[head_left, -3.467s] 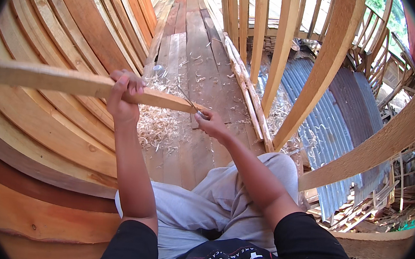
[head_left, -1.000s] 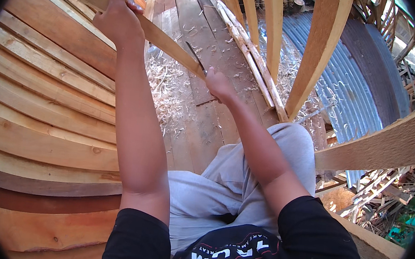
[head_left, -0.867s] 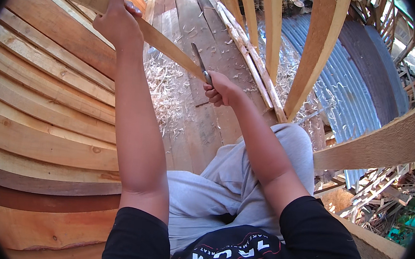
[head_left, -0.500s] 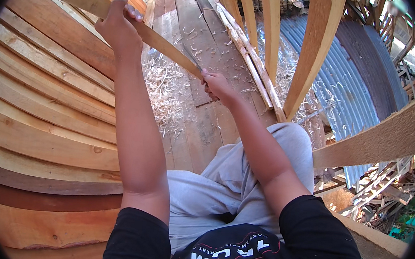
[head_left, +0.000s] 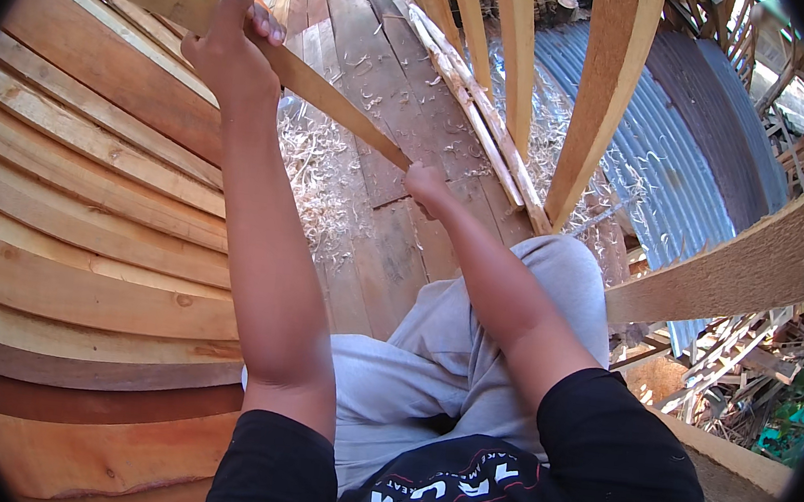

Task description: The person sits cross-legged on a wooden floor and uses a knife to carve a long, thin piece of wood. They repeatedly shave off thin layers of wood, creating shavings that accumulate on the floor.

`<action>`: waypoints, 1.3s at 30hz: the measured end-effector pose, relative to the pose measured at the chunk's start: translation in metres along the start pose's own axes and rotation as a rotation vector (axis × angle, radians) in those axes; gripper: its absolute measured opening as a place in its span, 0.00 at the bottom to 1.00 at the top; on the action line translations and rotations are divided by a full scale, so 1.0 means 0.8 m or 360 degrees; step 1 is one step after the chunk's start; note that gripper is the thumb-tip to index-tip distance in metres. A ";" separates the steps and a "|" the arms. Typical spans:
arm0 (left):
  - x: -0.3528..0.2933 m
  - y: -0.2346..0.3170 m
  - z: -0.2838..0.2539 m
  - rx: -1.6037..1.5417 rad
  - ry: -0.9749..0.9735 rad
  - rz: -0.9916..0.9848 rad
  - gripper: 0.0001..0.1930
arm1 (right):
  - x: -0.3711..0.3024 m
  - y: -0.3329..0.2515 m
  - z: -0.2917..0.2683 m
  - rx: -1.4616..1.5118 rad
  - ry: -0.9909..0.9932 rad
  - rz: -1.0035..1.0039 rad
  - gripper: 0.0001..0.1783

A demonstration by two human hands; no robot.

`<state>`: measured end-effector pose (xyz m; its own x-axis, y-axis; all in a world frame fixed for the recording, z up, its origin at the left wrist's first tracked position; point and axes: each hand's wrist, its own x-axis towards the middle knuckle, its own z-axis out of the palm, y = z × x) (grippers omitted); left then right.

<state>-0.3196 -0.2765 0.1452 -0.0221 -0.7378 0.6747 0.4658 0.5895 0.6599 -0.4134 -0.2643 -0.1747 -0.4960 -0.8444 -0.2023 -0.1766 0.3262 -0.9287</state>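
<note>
Grips a long, flat, pale-brown wooden strip (head_left: 339, 105) in the wrapped fingers of the left hand (head_left: 232, 53). Bends the fingers of the right hand (head_left: 427, 191) at the strip's tapered near end; cannot tell what, if anything, is inside them. Holds the strip slantwise above a brown plank floor (head_left: 381, 268) strewn with curly, pale wood shavings (head_left: 317, 180), beside long, curved-looking, orange-brown wooden boards (head_left: 91, 260) at left.

The left arm (head_left: 277, 239) was nearly straight, running from seven o'clock toward half past ten, where the left hand (head_left: 237, 49) was curled tight. The right forearm (head_left: 487, 274) slanted from four o'clock up to twelve, ending in the right hand (head_left: 429, 191), bunched like a fist.
</note>
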 end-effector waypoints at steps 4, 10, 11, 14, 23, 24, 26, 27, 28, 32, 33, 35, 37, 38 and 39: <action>-0.009 -0.006 0.001 0.0085 0.0052 0.0011 0.13 | -0.018 -0.045 0.003 0.0168 -0.0154 0.0239 0.33; -0.005 -0.001 0.023 0.0193 0.0139 0.0096 0.12 | -0.025 -0.078 -0.019 0.0033 -0.0002 -0.0241 0.33; -0.004 -0.007 0.039 0.0163 0.0104 0.0084 0.12 | -0.001 -0.051 -0.025 0.0038 0.0100 -0.0212 0.33; -0.007 -0.007 0.022 0.0299 0.0177 0.0076 0.12 | -0.034 -0.089 -0.036 0.0352 -0.0397 0.0371 0.33; -0.010 -0.004 0.027 0.0207 0.0217 0.0049 0.13 | -0.013 -0.077 -0.029 -0.0022 -0.0043 -0.0079 0.32; -0.009 -0.004 0.026 0.0213 0.0219 0.0040 0.13 | -0.014 -0.076 -0.031 0.0028 -0.0126 0.0020 0.32; -0.009 -0.003 0.020 0.0202 0.0214 0.0040 0.13 | -0.027 -0.085 -0.035 0.0133 -0.0299 0.0210 0.32; -0.010 -0.002 0.016 0.0199 0.0212 0.0039 0.13 | -0.035 -0.091 -0.037 0.0109 -0.0260 0.0082 0.32; -0.016 0.001 0.010 0.0240 0.0250 0.0051 0.13 | -0.054 -0.104 -0.040 0.0083 -0.0235 -0.0042 0.33; -0.024 0.008 0.004 0.0272 0.0292 0.0090 0.14 | -0.098 -0.169 -0.061 0.0074 -0.0222 -0.0369 0.34; -0.024 0.009 0.002 0.0261 0.0285 0.0094 0.14 | -0.079 -0.147 -0.046 0.0061 -0.0238 -0.0269 0.33; -0.023 0.007 0.023 0.0210 0.0281 0.0059 0.14 | -0.025 -0.080 -0.040 0.0016 -0.0192 -0.0059 0.32; -0.021 0.008 0.022 0.0205 0.0274 0.0055 0.14 | -0.030 -0.077 -0.033 -0.0081 -0.0124 -0.0071 0.31; -0.021 0.008 0.018 0.0204 0.0265 0.0059 0.14 | -0.033 -0.080 -0.031 -0.0122 -0.0090 -0.0081 0.31; -0.022 0.009 0.017 0.0199 0.0254 0.0062 0.14 | -0.034 -0.081 -0.034 -0.0093 -0.0091 -0.0101 0.31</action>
<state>-0.3279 -0.2551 0.1426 0.1389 -0.7505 0.6461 0.3500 0.6475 0.6770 -0.4120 -0.2512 -0.1003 -0.4334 -0.8865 -0.1623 -0.2561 0.2938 -0.9209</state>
